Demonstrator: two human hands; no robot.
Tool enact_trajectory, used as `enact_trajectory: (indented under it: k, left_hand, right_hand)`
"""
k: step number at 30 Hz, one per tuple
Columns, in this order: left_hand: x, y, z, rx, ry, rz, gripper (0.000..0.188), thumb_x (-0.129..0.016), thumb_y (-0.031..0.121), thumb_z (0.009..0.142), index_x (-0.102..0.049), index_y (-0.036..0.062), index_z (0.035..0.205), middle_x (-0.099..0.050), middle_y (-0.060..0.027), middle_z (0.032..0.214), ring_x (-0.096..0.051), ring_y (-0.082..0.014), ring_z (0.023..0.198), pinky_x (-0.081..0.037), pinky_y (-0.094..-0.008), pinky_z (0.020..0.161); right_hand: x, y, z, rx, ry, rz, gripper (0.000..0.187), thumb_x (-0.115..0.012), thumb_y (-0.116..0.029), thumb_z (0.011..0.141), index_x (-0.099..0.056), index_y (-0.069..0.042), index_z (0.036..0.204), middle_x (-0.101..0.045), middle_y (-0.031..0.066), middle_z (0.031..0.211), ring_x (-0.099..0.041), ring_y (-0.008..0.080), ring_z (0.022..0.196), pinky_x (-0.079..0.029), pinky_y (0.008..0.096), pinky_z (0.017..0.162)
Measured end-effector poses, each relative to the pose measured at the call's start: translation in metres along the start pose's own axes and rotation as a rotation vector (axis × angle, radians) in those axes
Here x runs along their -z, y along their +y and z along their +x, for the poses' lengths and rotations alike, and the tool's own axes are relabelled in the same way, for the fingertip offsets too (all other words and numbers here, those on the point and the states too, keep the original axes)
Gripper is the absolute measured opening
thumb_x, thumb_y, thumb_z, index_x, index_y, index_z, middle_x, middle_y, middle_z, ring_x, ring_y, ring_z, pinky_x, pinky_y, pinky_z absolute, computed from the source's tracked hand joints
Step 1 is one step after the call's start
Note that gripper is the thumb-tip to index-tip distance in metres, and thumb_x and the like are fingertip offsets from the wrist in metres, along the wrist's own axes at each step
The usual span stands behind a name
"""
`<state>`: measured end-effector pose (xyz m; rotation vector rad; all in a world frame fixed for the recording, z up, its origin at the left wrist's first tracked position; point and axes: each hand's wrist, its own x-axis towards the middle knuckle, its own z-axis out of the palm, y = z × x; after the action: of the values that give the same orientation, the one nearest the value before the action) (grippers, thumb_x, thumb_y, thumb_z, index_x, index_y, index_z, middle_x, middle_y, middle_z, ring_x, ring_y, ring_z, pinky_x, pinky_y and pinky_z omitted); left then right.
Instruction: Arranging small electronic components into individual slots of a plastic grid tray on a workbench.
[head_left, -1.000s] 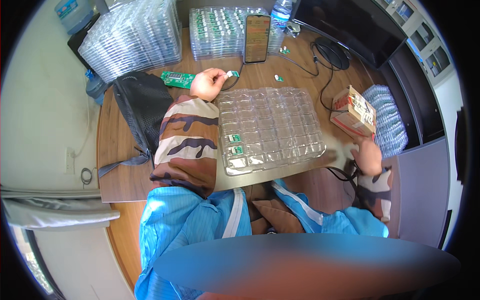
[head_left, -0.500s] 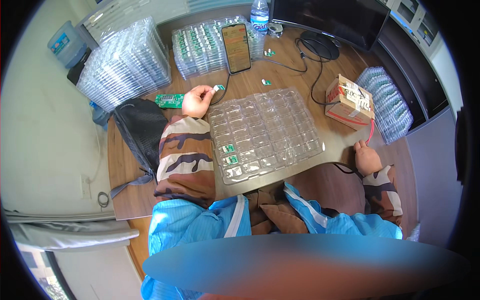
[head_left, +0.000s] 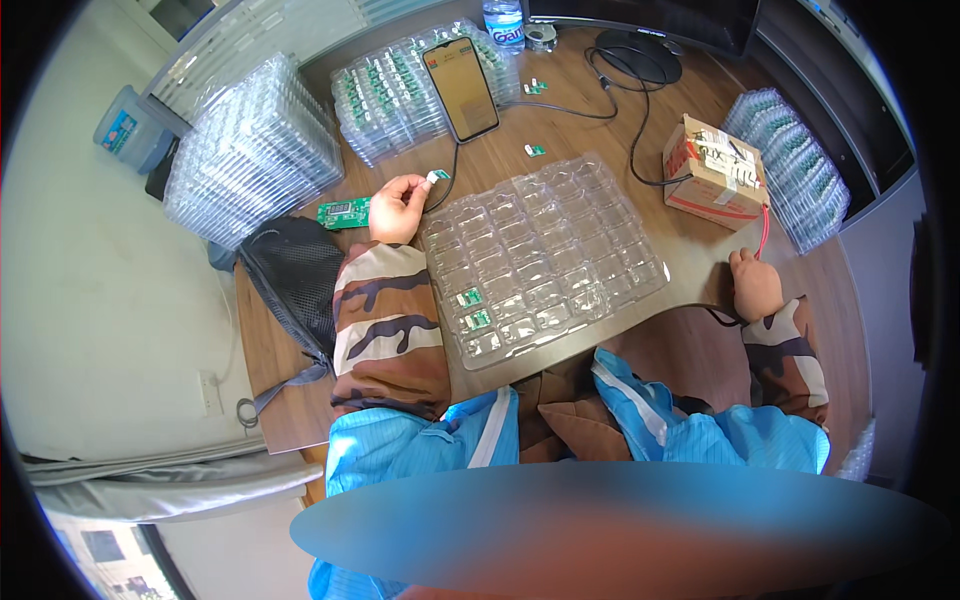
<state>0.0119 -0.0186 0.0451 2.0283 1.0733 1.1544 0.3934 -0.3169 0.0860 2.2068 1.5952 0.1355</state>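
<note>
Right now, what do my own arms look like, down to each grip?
Loose camouflage sleeves in brown, cream and dark purple reach the wrists; above them is a bright blue garment with white edging. The left grip and right grip look ungloved.

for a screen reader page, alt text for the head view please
The left hand pinches a small green circuit board near a clear plastic blister tray holding two more boards. The right hand is by red wiring at a cardboard box.
</note>
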Motion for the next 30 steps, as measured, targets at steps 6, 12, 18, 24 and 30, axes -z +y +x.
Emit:
enact_trajectory:
  k: [6, 12, 18, 24, 30]
  left_hand:
    - [0.0013, -0.0022, 0.0008, 0.015, -0.017, -0.017, 0.012, -0.061, 0.013, 0.076, -0.061, 0.0011, 0.078, -0.055, -0.0041, 0.066, -0.049, -0.0074, 0.056, -0.041, -0.0212, 0.052]
    - [0.0007, -0.0032, 0.0010, 0.036, -0.013, -0.011, 0.012, -0.061, 0.012, 0.075, -0.061, 0.0010, 0.078, -0.055, -0.0038, 0.066, -0.049, -0.0071, 0.056, -0.041, -0.0212, 0.052]
    - [0.0014, -0.0023, 0.0017, 0.027, -0.017, -0.003, 0.011, -0.061, 0.012, 0.075, -0.060, 0.0008, 0.078, -0.055, -0.0037, 0.066, -0.049, -0.0073, 0.056, -0.041, -0.0214, 0.052]
    - [0.0014, 0.0003, 0.0000, 0.012, -0.005, -0.002, 0.012, -0.061, 0.012, 0.075, -0.060, 0.0008, 0.078, -0.055, -0.0040, 0.066, -0.050, -0.0078, 0.056, -0.041, -0.0215, 0.053]
    - [0.0013, 0.0012, 0.0003, 0.018, -0.010, -0.006, 0.012, -0.061, 0.012, 0.075, -0.061, 0.0005, 0.079, -0.055, -0.0042, 0.066, -0.050, -0.0079, 0.056, -0.041, -0.0215, 0.053]
  right_hand:
    - [0.0008, -0.0004, -0.0001, 0.001, -0.011, 0.008, 0.030, -0.058, 0.000, 0.058, -0.047, -0.002, 0.085, -0.052, 0.0132, 0.086, -0.058, 0.0273, 0.072, -0.047, 0.0333, 0.061]
    - [0.0023, -0.0012, -0.0001, -0.025, 0.003, 0.006, 0.029, -0.058, 0.001, 0.057, -0.048, -0.002, 0.084, -0.052, 0.0132, 0.084, -0.058, 0.0275, 0.071, -0.047, 0.0333, 0.061]
    - [0.0002, 0.0019, -0.0021, -0.036, 0.011, 0.109, 0.026, -0.055, 0.002, 0.060, -0.047, -0.001, 0.084, -0.051, 0.0148, 0.084, -0.056, 0.0302, 0.076, -0.047, 0.0355, 0.064]
    - [0.0029, 0.0035, -0.0030, -0.015, 0.013, 0.251, 0.023, -0.048, 0.006, 0.060, -0.042, 0.001, 0.082, -0.048, 0.0177, 0.085, -0.052, 0.0339, 0.082, -0.044, 0.0394, 0.068]
    - [0.0083, 0.0050, -0.0064, 0.009, -0.008, 0.248, 0.013, -0.043, -0.002, 0.071, -0.045, 0.000, 0.084, -0.047, 0.0152, 0.088, -0.052, 0.0319, 0.083, -0.045, 0.0377, 0.071]
